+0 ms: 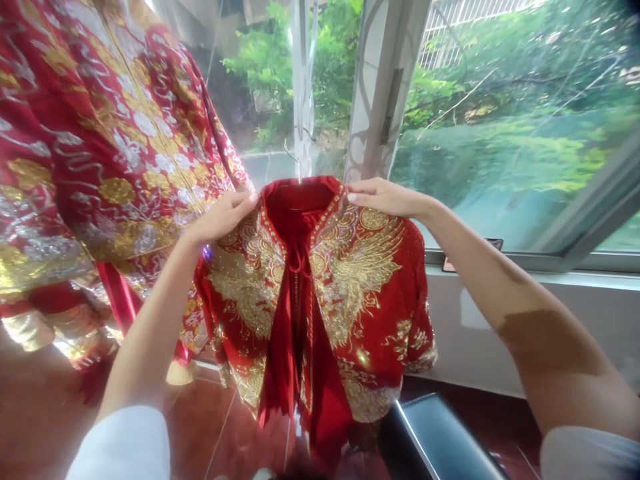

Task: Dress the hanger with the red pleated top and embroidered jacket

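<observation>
A red jacket (370, 287) with gold embroidery and a beaded neckline hangs in front of me on a hanger (299, 163), whose metal hook rises above the collar. My left hand (227, 215) grips the jacket at the left side of its collar, thumb along the edge. On the opposite shoulder, my right hand (383, 198) pinches the fabric beside the collar. The front falls apart in the middle, showing red cloth and a thin tie inside. What the hook hangs from is hard to make out.
A larger red garment (120, 147) with gold and silver embroidery hangs close on the left. Behind stand window panes and a frame (385, 100), with a small flat item (473, 255) on the sill. A dark glossy box-like object (445, 437) stands low at right on the tiled floor (200, 427).
</observation>
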`<state>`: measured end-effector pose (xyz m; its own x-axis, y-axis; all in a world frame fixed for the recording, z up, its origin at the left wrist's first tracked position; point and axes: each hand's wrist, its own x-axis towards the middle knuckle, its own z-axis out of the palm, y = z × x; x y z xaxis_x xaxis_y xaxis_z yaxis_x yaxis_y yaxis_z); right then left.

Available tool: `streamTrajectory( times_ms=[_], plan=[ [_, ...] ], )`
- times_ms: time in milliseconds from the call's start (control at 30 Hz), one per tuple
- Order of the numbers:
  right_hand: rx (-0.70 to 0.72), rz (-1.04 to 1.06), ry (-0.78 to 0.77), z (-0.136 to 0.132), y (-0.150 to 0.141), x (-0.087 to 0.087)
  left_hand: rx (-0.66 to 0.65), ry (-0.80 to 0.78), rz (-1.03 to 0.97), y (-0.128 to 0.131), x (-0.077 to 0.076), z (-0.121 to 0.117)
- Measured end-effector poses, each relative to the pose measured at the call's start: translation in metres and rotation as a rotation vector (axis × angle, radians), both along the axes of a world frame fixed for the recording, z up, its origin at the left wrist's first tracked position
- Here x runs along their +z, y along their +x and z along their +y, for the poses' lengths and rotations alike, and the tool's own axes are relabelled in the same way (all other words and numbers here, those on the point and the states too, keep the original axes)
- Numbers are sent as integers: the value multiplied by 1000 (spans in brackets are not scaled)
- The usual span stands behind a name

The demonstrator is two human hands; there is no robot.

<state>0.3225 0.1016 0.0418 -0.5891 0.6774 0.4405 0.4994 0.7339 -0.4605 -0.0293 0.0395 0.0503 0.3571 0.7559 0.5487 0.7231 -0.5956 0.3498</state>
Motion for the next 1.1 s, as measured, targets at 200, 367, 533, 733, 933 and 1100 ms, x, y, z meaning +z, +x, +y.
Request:
streamTrajectory(
  times_ms=[200, 367, 533, 733, 933, 1100],
  plan=[
    [-147, 132, -359, -9, 41, -39, 258, -144, -73, -50, -45, -11],
    [-612, 326, 170, -39, 9, -72, 761, 325, -219, 5, -95, -29],
    [-890, 344, 543, -66, -37, -108, 872, 527, -166, 51, -132, -46],
    [-852, 142, 700, -96, -111, -217, 780, 317, 47, 73, -246, -63],
    [-728, 371, 380, -94, -104, -270, 808, 311, 133, 51, -281, -85],
    [-486, 441, 125, -108, -81, -278, 652, 53, 269, 43, -261, -103]
  ],
)
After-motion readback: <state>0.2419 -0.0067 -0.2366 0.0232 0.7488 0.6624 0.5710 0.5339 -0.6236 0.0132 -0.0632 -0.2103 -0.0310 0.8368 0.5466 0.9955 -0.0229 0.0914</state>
